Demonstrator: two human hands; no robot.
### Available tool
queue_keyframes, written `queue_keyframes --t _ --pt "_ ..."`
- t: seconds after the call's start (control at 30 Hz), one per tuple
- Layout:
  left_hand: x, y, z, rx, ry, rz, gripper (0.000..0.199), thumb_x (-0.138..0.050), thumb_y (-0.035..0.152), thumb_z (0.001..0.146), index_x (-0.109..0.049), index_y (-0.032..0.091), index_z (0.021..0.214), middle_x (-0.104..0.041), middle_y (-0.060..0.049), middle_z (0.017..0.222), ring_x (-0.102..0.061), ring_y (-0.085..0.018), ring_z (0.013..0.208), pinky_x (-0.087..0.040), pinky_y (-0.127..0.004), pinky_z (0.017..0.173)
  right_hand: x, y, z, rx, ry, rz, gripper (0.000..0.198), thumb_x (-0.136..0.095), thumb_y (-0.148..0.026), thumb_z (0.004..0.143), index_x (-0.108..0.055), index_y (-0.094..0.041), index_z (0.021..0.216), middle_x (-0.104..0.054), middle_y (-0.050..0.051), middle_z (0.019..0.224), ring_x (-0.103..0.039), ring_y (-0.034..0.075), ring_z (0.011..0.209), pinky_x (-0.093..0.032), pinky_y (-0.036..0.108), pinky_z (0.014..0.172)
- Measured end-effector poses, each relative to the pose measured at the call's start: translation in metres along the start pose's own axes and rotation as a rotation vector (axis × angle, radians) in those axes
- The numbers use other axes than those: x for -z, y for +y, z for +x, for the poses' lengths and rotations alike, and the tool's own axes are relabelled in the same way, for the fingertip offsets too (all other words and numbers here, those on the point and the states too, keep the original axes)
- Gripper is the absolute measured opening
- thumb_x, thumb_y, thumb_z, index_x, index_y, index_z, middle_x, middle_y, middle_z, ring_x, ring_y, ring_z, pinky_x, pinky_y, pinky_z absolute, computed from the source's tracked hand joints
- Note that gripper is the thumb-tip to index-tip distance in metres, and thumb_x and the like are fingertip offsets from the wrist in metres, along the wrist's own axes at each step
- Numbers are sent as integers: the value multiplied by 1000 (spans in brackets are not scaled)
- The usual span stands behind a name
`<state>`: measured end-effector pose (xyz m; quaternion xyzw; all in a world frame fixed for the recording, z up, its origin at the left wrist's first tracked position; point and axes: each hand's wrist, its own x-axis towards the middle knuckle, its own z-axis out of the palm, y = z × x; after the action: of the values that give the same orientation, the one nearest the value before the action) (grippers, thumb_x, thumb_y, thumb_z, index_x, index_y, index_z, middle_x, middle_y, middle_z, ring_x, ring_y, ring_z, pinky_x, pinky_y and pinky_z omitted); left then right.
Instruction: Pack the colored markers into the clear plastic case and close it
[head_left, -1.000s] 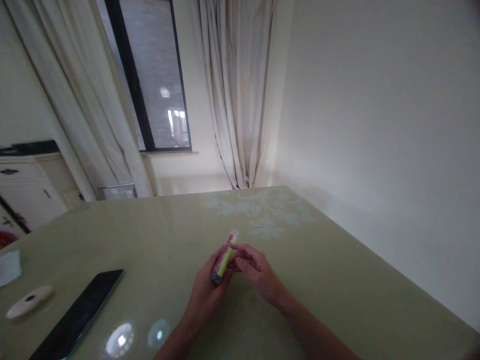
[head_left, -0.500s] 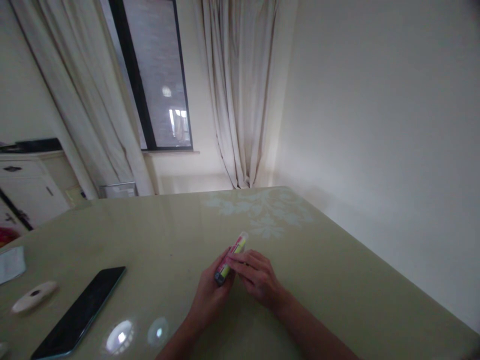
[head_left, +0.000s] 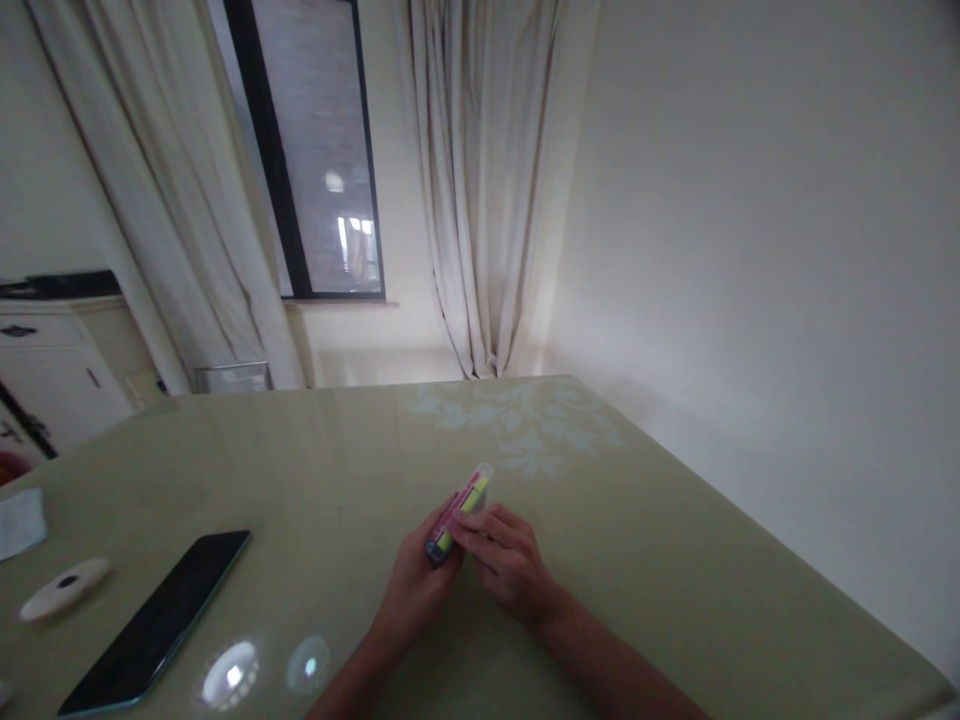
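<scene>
Above the table, my left hand (head_left: 418,585) is closed around a slim pink and yellow pack (head_left: 471,495). The pack tilts up and away to the right, with a clear far end and a dark near end. What is inside it I cannot make out. On its near right side, the fingers of my right hand (head_left: 514,565) are bent together and gripping it. My left fingers are mostly hidden beneath the pack.
To the left on the green table (head_left: 337,450) lie a dark phone-like slab (head_left: 161,620), a white oval object (head_left: 66,588) and a pale folded cloth or paper (head_left: 21,524). A wall (head_left: 750,300) borders the table's right edge. Curtains (head_left: 484,200) hang behind.
Both hands and the pack have shifted very slightly left, along with a small shift of the view. The grip on the pack looks the same.
</scene>
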<state>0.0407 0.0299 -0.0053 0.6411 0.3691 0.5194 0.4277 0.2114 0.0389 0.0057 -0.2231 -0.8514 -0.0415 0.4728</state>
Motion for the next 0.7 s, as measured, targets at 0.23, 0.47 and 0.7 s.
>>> queue_keyframes --t 0.23,0.47,0.7 --pt "3 -2 0 -11 17 14 52 -66 40 93 -61 21 141 -67 -10 140 -63 -30 129 -49 -45 114 2 5 -1 -71 -51 38 51 -46 -15 103 -51 -32 151 -70 6 131 -68 21 111 -57 39 98" --pt "3 -10 -1 -35 -23 103 51 -64 33 93 -59 23 143 -64 -11 143 -61 -29 132 -43 -53 117 18 32 -2 -262 -9 -57 51 -49 -14 100 -54 -27 149 -64 9 141 -60 22 131 -51 42 111" --pt "4 -10 -1 -1 -3 58 52 -65 33 92 -59 20 142 -63 -13 144 -60 -28 132 -42 -50 119 1 34 -9 -370 2 64 53 -46 -9 96 -59 -27 144 -64 7 142 -57 19 135 -48 38 115"
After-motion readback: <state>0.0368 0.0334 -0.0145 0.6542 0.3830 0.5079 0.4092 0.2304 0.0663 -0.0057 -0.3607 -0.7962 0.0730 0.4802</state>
